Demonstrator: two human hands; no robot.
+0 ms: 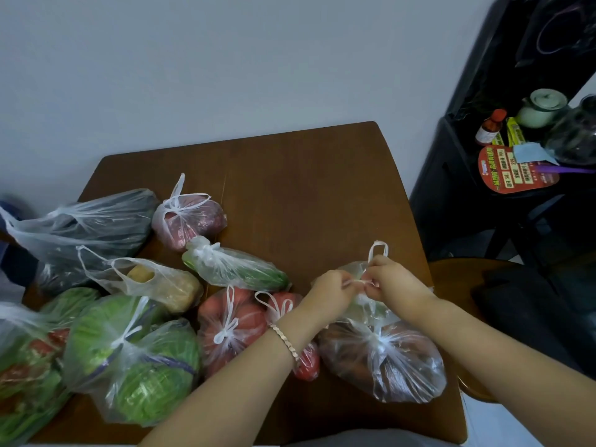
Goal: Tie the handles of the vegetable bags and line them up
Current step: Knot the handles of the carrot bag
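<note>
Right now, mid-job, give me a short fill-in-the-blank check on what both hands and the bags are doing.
1. Both hands, left hand and right hand, pinch the ____ of one clear bag.
2. A bracelet sits on the ____ wrist.
3. The potato bag has handles that are ____.

Missing: handles; left; untied

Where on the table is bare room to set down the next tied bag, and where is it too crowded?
The table is bare along its far side, from the wall edge down to the purple onion bag and the hands. A smaller bare strip lies at the near edge, between the cabbage bag and the brown vegetable bag. The left half is crowded.
</note>
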